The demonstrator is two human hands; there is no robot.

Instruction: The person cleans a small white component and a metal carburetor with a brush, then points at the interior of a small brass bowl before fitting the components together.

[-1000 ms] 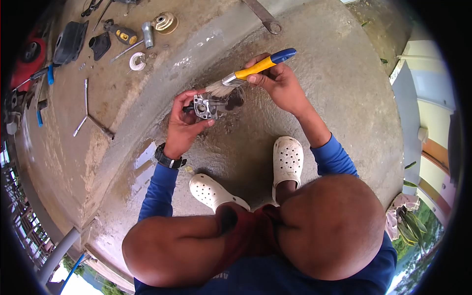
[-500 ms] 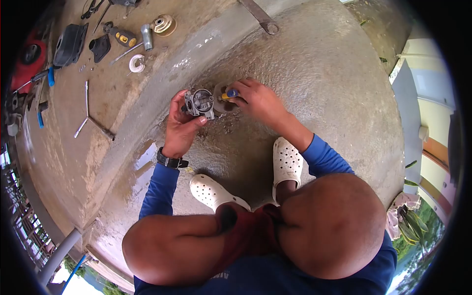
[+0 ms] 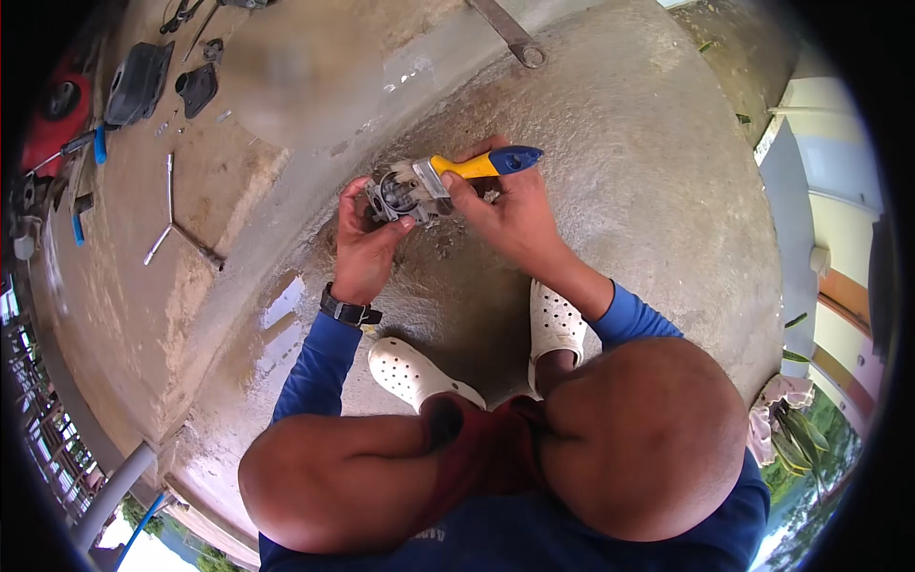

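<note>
My left hand [image 3: 365, 250] grips a metal carburetor-like part [image 3: 392, 194] by its left and lower sides, above the wet concrete. My right hand [image 3: 510, 212] is closed on a paintbrush [image 3: 469, 168] with a yellow and blue handle. The brush points left, and its pale bristles lie over the upper right of the metal part's round opening, partly covering it. Behind my right fingers, whatever lies at the part's right side is partly hidden.
A ring-ended wrench [image 3: 510, 36] lies at the top. On the left are a three-armed wrench [image 3: 172, 227], a black cover [image 3: 139, 84] and a black bracket [image 3: 196, 90]. White clogs [image 3: 405, 370] are on my feet. A blurred patch hides the upper-left floor.
The brush has turned so its handle points right and its bristles are over the metal part. My left hand has shifted slightly right. A blur now covers several items at the upper left.
</note>
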